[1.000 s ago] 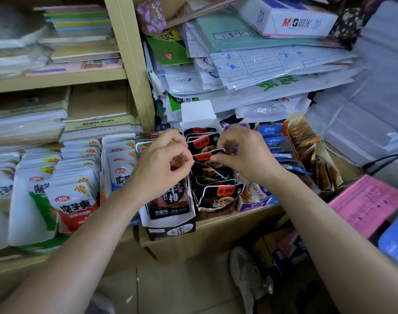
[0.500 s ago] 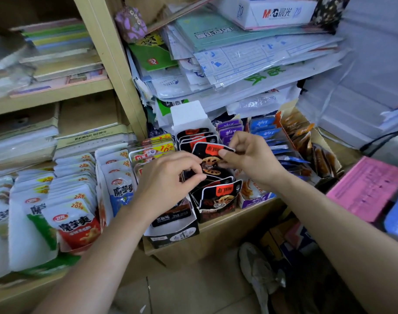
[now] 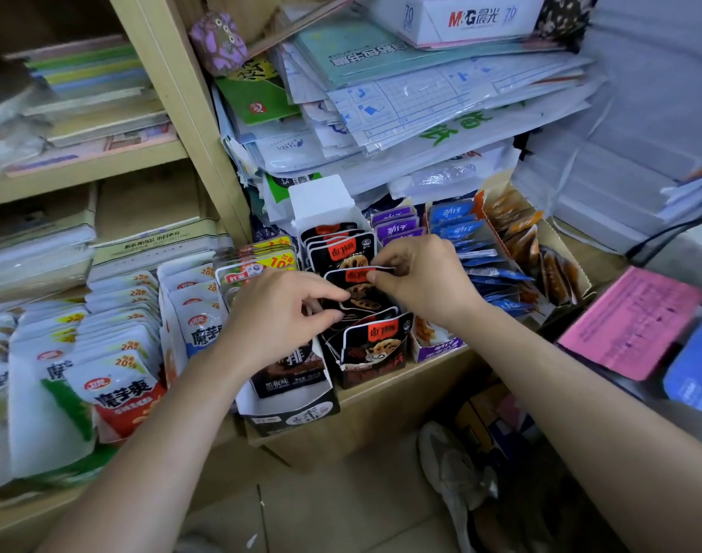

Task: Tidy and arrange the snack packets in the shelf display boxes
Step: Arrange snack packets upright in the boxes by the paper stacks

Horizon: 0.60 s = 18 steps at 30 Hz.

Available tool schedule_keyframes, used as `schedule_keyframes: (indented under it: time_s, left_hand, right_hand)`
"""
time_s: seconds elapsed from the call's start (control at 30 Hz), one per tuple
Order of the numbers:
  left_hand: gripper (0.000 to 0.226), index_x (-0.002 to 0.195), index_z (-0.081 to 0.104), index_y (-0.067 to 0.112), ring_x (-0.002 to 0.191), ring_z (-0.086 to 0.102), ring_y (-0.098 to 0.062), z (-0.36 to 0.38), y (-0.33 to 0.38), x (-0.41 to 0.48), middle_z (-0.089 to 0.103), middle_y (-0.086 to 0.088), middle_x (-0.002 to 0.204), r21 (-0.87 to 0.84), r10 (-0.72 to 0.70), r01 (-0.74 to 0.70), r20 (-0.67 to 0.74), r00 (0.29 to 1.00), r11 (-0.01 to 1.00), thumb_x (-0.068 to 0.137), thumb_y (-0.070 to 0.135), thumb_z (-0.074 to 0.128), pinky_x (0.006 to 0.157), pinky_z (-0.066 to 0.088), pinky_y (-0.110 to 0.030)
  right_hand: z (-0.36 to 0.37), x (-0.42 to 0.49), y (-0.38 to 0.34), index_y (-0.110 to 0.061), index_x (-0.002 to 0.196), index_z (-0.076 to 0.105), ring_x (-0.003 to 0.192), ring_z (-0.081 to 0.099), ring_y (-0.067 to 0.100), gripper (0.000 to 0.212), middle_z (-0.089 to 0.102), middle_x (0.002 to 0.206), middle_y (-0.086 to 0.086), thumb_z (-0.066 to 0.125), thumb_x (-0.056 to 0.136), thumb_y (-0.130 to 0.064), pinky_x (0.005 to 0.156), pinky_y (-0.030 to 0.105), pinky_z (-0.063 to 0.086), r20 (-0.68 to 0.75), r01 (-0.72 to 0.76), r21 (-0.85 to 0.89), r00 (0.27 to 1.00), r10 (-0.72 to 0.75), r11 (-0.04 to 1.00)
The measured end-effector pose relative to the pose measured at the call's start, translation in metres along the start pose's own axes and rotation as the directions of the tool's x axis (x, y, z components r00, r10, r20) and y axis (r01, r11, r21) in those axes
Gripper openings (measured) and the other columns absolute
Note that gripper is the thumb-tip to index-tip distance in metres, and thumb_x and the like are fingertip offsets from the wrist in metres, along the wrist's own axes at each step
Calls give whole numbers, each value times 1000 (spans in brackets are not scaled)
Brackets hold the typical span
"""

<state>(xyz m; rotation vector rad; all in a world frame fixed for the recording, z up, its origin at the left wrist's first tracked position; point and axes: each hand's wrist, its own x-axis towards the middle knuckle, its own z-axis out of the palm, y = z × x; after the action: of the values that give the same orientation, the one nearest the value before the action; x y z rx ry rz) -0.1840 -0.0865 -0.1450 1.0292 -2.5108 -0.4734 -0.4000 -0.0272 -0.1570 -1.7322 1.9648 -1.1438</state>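
Observation:
A black snack packet (image 3: 359,290) with a red label stands in the middle of a black display box (image 3: 371,371) on the lower shelf. My right hand (image 3: 425,279) pinches its top right corner. My left hand (image 3: 279,313) holds its left edge between thumb and fingers. More black packets (image 3: 335,249) stand upright behind it, and one (image 3: 377,339) leans at the front. Under my left wrist sits a white and black display box (image 3: 293,415) with dark packets.
White konjac packets (image 3: 113,377) fill the shelf to the left. Purple packets (image 3: 397,227), blue packets (image 3: 473,249) and orange packets (image 3: 541,265) stand in boxes to the right. Papers and envelopes (image 3: 421,109) pile above. Pink paper (image 3: 628,321) lies at right.
The view has shifted a little. My right hand has pushed the black packet lower into the box, and my left hand has moved in to grip its left edge.

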Motion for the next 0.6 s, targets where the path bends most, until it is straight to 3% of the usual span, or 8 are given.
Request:
schedule_keyframes:
  time_s: [0.1, 0.27, 0.37, 0.43, 0.53, 0.6]
  left_hand:
    - [22, 103, 78, 43, 78, 63, 13, -2, -2, 4, 73, 26, 101, -9, 8, -7, 48, 999, 1000, 83, 33, 81, 65, 44, -14]
    - [27, 111, 74, 46, 84, 65, 8, -9, -1, 9, 69, 32, 111, -30, 76, -72, 164, 984, 997, 85, 40, 78, 78, 56, -33]
    - [32, 119, 70, 47, 85, 62, 8, -5, 2, 11, 66, 31, 120, 72, 136, -152, 190, 972, 986, 87, 44, 75, 79, 54, -32]
    - [29, 119, 70, 46, 89, 66, -2, -2, 3, 11, 69, 28, 117, 155, 218, -239, 139, 966, 959, 91, 42, 72, 71, 53, -33]
    - [26, 117, 74, 41, 84, 68, -12, 5, 1, 11, 73, 20, 101, 296, 347, -348, 55, 936, 890, 91, 36, 73, 51, 32, -22]
    - [22, 108, 78, 39, 79, 67, -12, 8, 0, 11, 71, 18, 90, 304, 378, -366, 21, 925, 880, 87, 36, 79, 53, 15, -18]
  right_hand:
    - [-14, -21, -5, -21, 97, 72, 72, 65, 5, 21, 62, 95, -6, 81, 82, -31, 69, 17, 54, -77, 93, 49, 993, -89, 994]
    - [-25, -52, 0, -21, 110, 77, 82, 64, 2, 31, 67, 92, -18, 80, 82, -34, 71, 15, 50, 244, 207, 34, 947, -209, 978]
    - [-25, -55, 4, -18, 102, 79, 85, 64, 1, 23, 69, 91, -15, 83, 80, -20, 77, 13, 49, 269, 286, -17, 924, -271, 958]
    - [-25, -56, 5, -19, 99, 80, 86, 65, 3, 20, 72, 91, -11, 84, 79, -19, 79, 16, 50, 266, 315, -39, 918, -294, 948]
    - [-23, -60, 6, -20, 97, 80, 85, 64, 7, 19, 75, 89, -9, 84, 79, -20, 80, 23, 53, 249, 340, -77, 917, -312, 937]
    - [-23, -63, 5, -20, 96, 80, 85, 64, 7, 18, 75, 89, -9, 84, 79, -18, 80, 28, 55, 254, 352, -92, 913, -320, 932]
